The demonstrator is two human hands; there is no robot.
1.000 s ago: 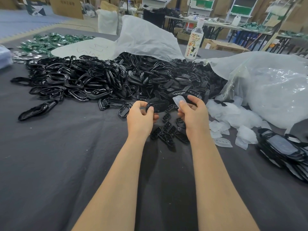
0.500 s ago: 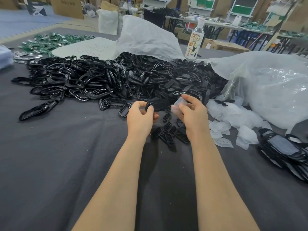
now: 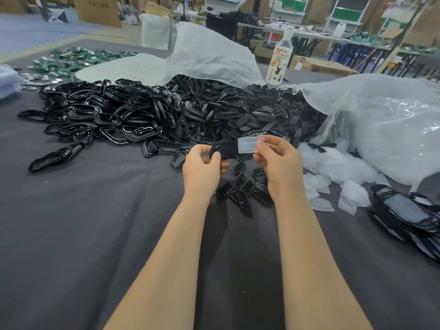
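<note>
Since a second ago our right hand [image 3: 277, 163] has turned the clear pad [image 3: 247, 145] level: its long axis now runs left to right, its left end meeting the black shell [image 3: 225, 151] pinched in our left hand [image 3: 202, 169]. We clamp the pad's right end between thumb and forefinger. Both hover above the loose black inserts [image 3: 240, 186], near the black pile [image 3: 166, 115]. Our grip and the dark pile behind hide the shell's outline; whether pad and shell touch, we cannot tell.
</note>
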